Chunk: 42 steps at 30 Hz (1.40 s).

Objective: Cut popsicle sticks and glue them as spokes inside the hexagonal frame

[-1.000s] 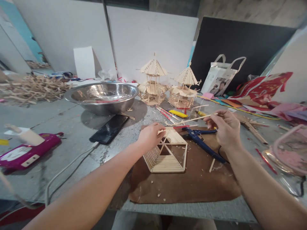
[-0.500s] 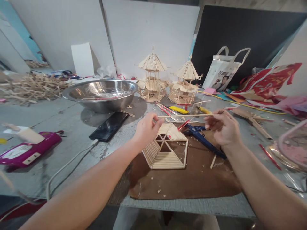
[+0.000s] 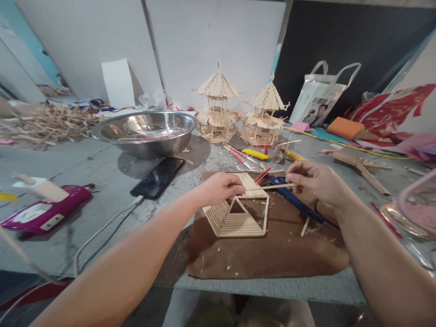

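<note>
A thin wooden stick (image 3: 267, 186) stretches between my two hands, above the far part of a hexagonal stick frame (image 3: 241, 226). My left hand (image 3: 223, 188) pinches its left end, and my right hand (image 3: 311, 181) pinches the right end. Several panels of the frame are filled with rows of sticks; the right one is open. It lies on a brown board (image 3: 272, 263). Dark blue pliers (image 3: 293, 202) rest under and beside my right hand. A red strip (image 3: 262, 175) lies just beyond the stick.
Behind stand two stick pagodas (image 3: 218, 106), with a yellow utility knife (image 3: 255, 154) before them. A steel basin (image 3: 146, 146), a black phone (image 3: 157, 178) and a purple power strip (image 3: 64, 209) are to the left. A paper bag (image 3: 318, 100) stands at the back right.
Both hands have come down with the stick, closer to the hexagonal frame. My left hand has shifted right, and the hands are closer together. The view has moved slightly.
</note>
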Available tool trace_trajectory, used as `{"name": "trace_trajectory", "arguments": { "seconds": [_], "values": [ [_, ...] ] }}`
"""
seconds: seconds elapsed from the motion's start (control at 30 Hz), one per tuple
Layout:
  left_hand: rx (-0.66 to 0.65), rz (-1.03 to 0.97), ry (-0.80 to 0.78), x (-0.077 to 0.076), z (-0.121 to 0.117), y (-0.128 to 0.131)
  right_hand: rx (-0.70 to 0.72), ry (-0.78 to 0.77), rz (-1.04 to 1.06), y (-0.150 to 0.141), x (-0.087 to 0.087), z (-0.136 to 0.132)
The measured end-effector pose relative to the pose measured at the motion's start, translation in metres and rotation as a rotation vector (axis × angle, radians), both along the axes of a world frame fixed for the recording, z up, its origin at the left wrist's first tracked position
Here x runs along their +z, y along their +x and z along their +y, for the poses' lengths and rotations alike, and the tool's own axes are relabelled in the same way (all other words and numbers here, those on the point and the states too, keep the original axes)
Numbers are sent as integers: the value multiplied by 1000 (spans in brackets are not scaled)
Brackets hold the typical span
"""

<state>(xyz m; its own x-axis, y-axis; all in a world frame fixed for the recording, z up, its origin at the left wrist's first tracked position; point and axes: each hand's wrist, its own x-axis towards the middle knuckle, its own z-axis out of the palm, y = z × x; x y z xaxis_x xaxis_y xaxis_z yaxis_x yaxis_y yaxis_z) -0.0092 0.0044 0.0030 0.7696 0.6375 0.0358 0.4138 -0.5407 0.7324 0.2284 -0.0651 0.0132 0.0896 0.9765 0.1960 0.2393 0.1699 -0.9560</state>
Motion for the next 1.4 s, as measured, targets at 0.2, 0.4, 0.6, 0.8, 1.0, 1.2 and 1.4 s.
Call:
{"name": "trace_trajectory", "arguments": {
  "seconds": [0.2, 0.4, 0.6, 0.8, 1.0, 1.2, 1.4],
  "values": [
    [61, -160, -136, -6, -8, 6, 86, 104, 386, -24, -4, 0],
    [-47, -157, 3, -8, -20, 12, 215, 211, -6, -65, -21, -9],
    [24, 8, 253, -8, -7, 7, 85, 302, -267, -47, -13, -14],
    [52, 236, 254, -14, 14, -2, 313, -47, -779, -27, -10, -8],
    [29, 273, 124, -16, 14, -3, 477, -239, -907, -23, -17, 0],
    [-83, 251, 74, -12, 1, 3, 476, -202, -934, -28, -23, 3],
    [-125, 356, 151, -14, -4, 6, 501, -209, -910, -30, -29, 4]
  ]
}}
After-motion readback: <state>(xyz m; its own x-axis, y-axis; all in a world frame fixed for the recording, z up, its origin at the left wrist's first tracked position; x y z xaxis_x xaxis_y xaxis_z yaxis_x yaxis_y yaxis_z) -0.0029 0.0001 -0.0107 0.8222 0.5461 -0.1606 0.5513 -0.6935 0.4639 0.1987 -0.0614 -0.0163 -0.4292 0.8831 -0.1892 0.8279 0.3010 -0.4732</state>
